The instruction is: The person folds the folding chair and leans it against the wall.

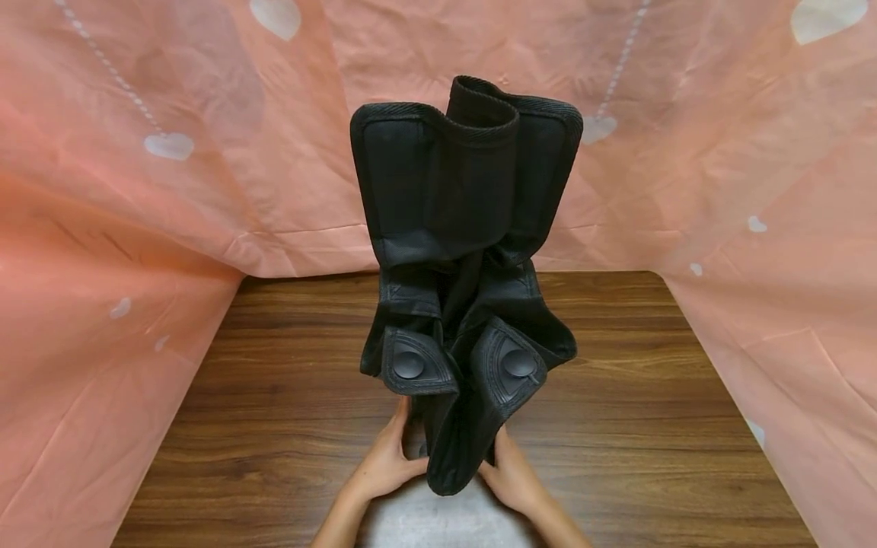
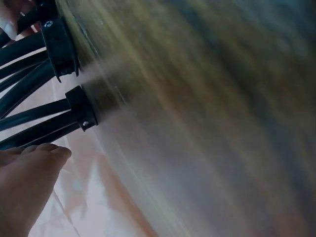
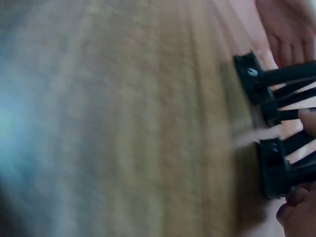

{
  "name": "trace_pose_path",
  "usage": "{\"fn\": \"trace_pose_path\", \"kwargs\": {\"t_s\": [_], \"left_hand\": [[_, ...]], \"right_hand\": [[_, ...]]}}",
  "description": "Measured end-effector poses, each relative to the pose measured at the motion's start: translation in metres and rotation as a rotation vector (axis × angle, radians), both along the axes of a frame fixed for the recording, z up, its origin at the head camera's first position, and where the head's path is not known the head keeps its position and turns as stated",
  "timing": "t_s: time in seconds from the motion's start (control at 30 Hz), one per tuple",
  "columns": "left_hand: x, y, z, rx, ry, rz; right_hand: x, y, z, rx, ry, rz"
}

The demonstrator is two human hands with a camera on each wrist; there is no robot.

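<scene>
A black folding camping chair (image 1: 473,183), fabric seat and tube frame, stands half-folded on the wooden table in the head view. Two fabric corners with round black discs (image 1: 409,364) face me. Low on its left side my left hand (image 1: 384,464) holds the frame with thumb and fingers apart. Opposite it, my right hand (image 1: 512,476) grips the right side, partly hidden by the drooping fabric. Both wrist views show black leg tubes (image 2: 34,118) ending in plastic joints (image 3: 274,168) near the tabletop. In the right wrist view, the right thumb and fingertips are around the tubes.
A brown wood-grain table (image 1: 288,380) lies below, with a bright reflection near its front edge. Pink cloth (image 1: 123,228) printed with white hearts hangs at the back and along both sides.
</scene>
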State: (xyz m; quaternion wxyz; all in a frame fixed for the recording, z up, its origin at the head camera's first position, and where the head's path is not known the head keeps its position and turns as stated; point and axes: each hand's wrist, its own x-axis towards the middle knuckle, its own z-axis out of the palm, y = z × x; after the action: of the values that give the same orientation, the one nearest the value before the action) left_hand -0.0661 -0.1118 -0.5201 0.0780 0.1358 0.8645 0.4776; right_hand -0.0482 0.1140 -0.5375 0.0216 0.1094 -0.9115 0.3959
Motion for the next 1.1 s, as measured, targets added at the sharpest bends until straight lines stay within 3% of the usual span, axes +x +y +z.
{"fn": "trace_pose_path", "kwargs": {"t_s": [0.2, 0.37, 0.77, 1.1], "left_hand": [[0.000, 0.004, -0.003, -0.005, 0.009, -0.028], [0.000, 0.007, -0.005, -0.024, 0.048, -0.012], [0.000, 0.010, -0.007, -0.015, 0.082, -0.003], [0.000, 0.011, -0.007, -0.016, 0.063, -0.018]], "right_hand": [[0.003, -0.004, -0.009, 0.017, 0.036, -0.030], [0.003, -0.005, -0.011, 0.023, 0.063, -0.037], [0.001, -0.005, -0.010, 0.012, 0.052, -0.043], [0.000, -0.005, -0.009, -0.014, 0.018, -0.037]]}}
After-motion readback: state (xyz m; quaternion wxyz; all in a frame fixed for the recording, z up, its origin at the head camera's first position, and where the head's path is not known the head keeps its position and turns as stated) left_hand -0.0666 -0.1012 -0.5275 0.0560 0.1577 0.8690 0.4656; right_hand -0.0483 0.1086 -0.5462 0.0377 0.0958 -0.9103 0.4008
